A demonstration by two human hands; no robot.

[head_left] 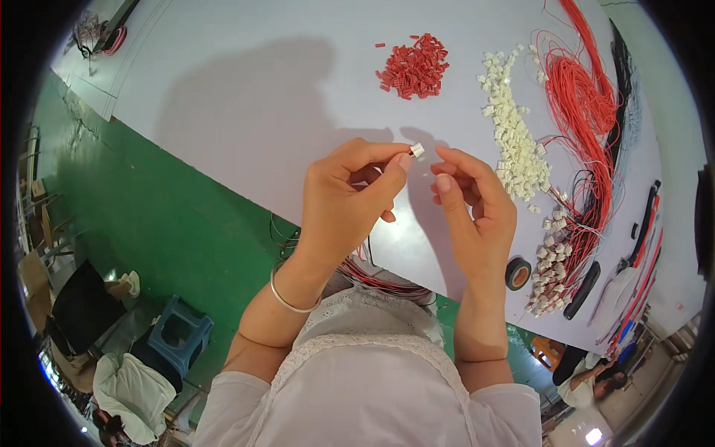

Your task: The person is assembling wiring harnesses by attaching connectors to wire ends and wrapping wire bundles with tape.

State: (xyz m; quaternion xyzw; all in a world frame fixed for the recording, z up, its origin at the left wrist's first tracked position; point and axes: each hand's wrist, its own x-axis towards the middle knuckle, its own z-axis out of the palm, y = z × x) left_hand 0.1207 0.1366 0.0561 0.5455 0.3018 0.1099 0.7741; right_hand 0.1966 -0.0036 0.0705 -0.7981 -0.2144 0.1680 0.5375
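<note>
My left hand [350,182] pinches a small white plug connector [417,150] between thumb and forefinger, a bit of red showing where the fingertips close on it. The connector is held above the table, its white end pointing towards my right hand [480,212]. That hand is just to the right of it, fingers loosely curled and thumb apart from the forefinger, with nothing visible between them. Red and dark wires [380,281] lie across my lap below the table edge; whether they run up to the connector is hidden by my left hand.
On the white table [246,104] are a heap of small red pieces [417,68], a long pile of white connector housings [514,138], red wire bundles [577,93], wired white connectors [550,272] and a black tape roll [518,273]. A blue stool [181,334] stands on the green floor.
</note>
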